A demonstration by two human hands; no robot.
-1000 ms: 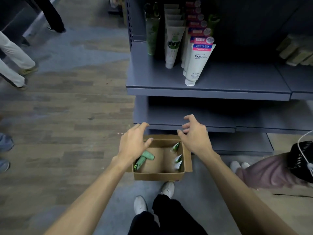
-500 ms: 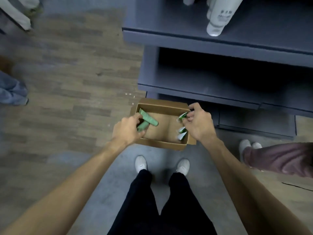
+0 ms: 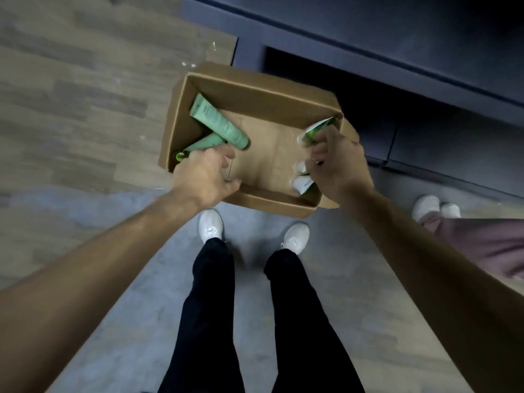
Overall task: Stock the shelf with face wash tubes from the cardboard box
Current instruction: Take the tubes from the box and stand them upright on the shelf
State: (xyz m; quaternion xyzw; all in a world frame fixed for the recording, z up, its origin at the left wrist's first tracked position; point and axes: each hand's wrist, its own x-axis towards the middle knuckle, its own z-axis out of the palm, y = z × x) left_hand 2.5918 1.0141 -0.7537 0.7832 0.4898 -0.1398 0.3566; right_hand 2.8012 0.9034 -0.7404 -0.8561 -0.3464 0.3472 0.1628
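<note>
An open cardboard box sits on the floor in front of my feet. Two green face wash tubes lie crossed at its left end: the upper one rests free, and the lower one runs under the fingers of my left hand, which curl around it. My right hand is at the box's right wall, closed on a white-and-green tube that sticks up from my fist. Two more white tubes lie below that hand, partly hidden.
The dark blue shelf base stands just behind the box. Another person's white shoes and pink trouser leg are close on the right. My own white shoes are right behind the box. Wood flooring spreads to the left.
Both hands have dropped from above the box into it and closed on tubes. The view has tilted down and closer, so the stocked upper shelf is out of sight.
</note>
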